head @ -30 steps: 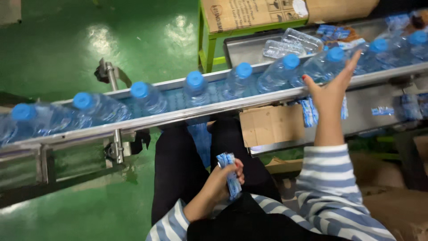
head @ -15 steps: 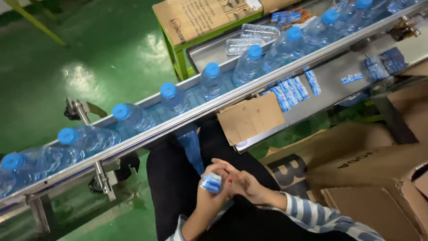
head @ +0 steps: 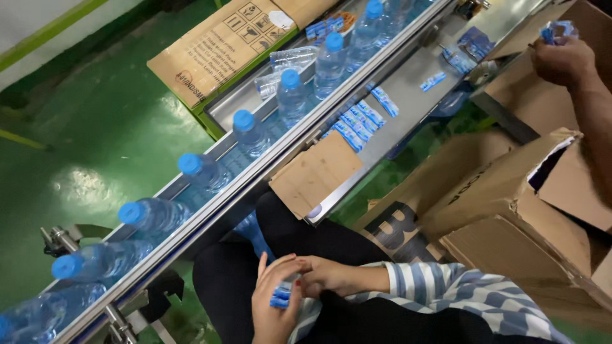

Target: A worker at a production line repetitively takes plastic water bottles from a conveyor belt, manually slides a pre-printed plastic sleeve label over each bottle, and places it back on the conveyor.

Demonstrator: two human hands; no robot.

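The person sits close under the conveyor (head: 210,213), a long metal line that runs from the lower left up to the upper right, and both hands are together over the lap, just below this conveyor. The left hand (head: 275,299) is half closed, with the fingers stretched a little upward, and it holds a small stack of blue labels (head: 281,297) between thumb and palm. The right hand (head: 323,275) lies against the left one, its fingers curled and touching the top of the same stack; if it really grips the labels or only picks at them, I cannot tell. The right arm wears a sleeve with blue and white stripes (head: 459,290). On the conveyor stand clear water bottles with blue caps (head: 250,134), one behind the other, well apart from the hands. Beside the conveyor, on its near side, a narrow steel shelf (head: 408,108) carries more blue labels in small rows (head: 360,124) and a flat piece of cardboard (head: 315,172). Further from the conveyor, to the right of the person, there are open cardboard boxes (head: 510,191). Above them, near the upper end of the conveyor, another person's hand (head: 564,60) is closed around a bundle of blue labels (head: 558,30).
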